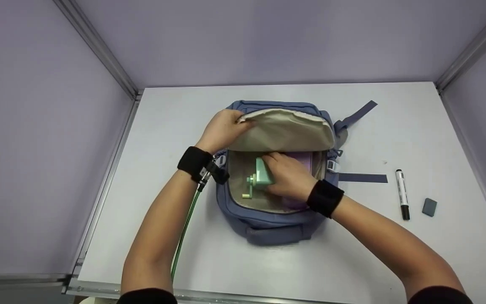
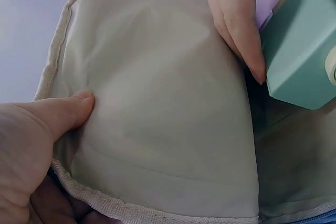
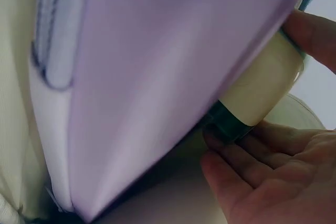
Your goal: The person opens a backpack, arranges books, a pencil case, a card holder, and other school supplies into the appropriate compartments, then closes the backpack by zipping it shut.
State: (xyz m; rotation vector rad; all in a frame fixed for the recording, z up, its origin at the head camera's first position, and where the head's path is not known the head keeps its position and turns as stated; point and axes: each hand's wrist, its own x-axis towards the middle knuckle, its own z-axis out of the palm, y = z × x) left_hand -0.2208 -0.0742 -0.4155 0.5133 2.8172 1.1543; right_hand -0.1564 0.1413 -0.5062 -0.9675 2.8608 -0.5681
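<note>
A blue backpack (image 1: 230,211) lies unzipped on the table, its beige-lined front flap (image 1: 289,131) folded up. My left hand (image 1: 222,128) pinches the flap's left edge, with the thumb on the lining in the left wrist view. Inside the bag, my right hand (image 1: 290,175) grips a green hand-crank pencil sharpener (image 1: 263,173), fingers along one side of it. The crank points left. Beside that hand is a flat purple item (image 3: 157,66), partly covered by the hand in the head view. The right wrist view shows the sharpener's cream and dark green end (image 3: 262,87) against it.
Right of the bag, a white marker (image 1: 401,192) with a black cap and a small grey block (image 1: 429,207) lie on the white table (image 1: 395,261). Straps (image 1: 363,177) stretch out from the bag's right side. Pale panels (image 1: 293,42) surround the table.
</note>
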